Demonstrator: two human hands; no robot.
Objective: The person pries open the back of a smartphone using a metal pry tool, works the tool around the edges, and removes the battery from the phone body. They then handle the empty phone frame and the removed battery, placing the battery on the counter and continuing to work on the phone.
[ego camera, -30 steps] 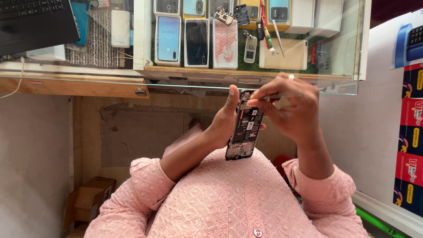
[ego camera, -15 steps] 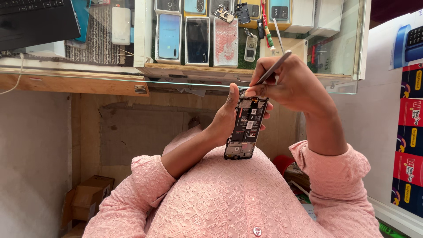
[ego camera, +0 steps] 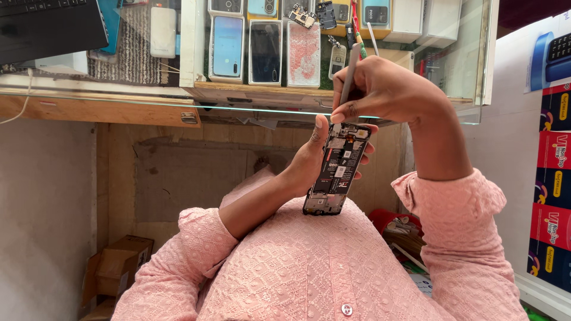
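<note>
My left hand (ego camera: pixel 309 159) grips an opened phone (ego camera: pixel 336 169) with its back cover off, so the dark battery and circuit board face me. I hold it tilted above my chest. My right hand (ego camera: pixel 386 89) pinches a slim grey tool (ego camera: pixel 348 74) like a pen. The tool stands almost upright, and its tip meets the phone's top end. Both arms wear pink embroidered sleeves.
A glass counter (ego camera: pixel 250 108) lies ahead, with several phones (ego camera: pixel 264 44) displayed under it. A black laptop (ego camera: pixel 50 27) sits at the far left. A cardboard box (ego camera: pixel 116 270) stands on the floor at left. Stacked red and blue boxes (ego camera: pixel 556 196) line the right side.
My right hand has raised the grey tool from a slanted hold to nearly upright, with its tip on the phone's top. The left hand has kept the phone almost still.
</note>
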